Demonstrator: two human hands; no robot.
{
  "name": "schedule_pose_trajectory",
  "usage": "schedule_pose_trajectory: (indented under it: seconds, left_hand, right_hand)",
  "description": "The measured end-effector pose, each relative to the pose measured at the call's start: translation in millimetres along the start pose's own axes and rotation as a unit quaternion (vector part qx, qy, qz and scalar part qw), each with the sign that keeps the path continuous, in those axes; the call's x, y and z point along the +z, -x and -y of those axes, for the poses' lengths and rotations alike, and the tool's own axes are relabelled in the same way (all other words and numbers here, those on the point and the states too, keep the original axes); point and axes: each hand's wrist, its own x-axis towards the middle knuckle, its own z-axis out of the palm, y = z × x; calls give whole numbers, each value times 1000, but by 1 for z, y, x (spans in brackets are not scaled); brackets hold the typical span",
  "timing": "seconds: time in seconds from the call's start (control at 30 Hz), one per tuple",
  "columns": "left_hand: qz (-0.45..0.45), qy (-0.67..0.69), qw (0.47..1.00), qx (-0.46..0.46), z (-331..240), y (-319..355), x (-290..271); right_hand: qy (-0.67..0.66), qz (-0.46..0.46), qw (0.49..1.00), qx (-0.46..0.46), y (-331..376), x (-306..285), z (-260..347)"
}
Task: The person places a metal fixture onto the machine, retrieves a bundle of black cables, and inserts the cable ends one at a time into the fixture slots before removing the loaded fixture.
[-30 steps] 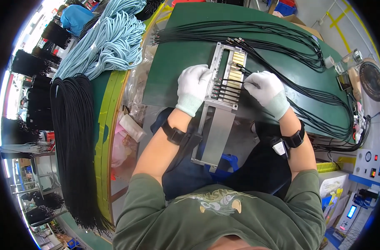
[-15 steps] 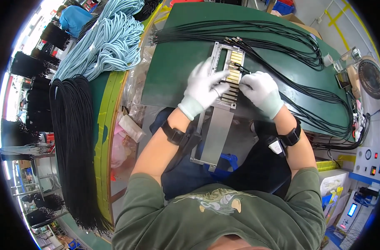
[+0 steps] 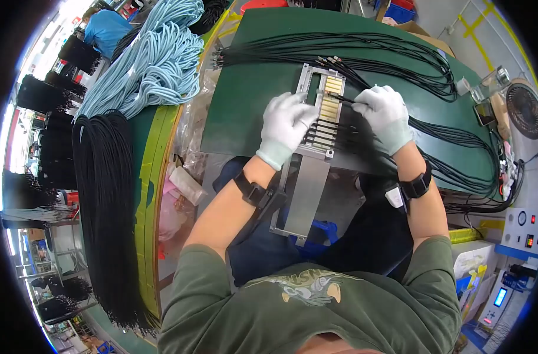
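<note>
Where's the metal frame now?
In the head view, the metal frame sits just right of centre, upper half, at the near edge of the green table, between the left hand and right hand.

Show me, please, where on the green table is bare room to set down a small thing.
On the table, one patch lies left of the left hand and fixture, below the black cables; another is the strip between those cables and the far edge. It is crowded right of the fixture, with the right hand and more cables.
</note>
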Motion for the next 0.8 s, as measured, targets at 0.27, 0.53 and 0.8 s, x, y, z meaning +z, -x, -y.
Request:
schedule_pose_trajectory:
  seconds: [0.27, 0.53, 0.8]
  left_hand:
    - [-46, 55, 995, 75, -13, -10, -7]
    - [-75, -23, 997, 21, 5, -9, -19]
    - [-53, 1, 995, -80, 11, -5, -11]
  right_hand:
    - [-180, -28, 980, -82, 0, 14, 38]
    - [-193, 25, 981, -24, 2, -1, 28]
    - [-81, 58, 995, -5, 7, 1, 20]
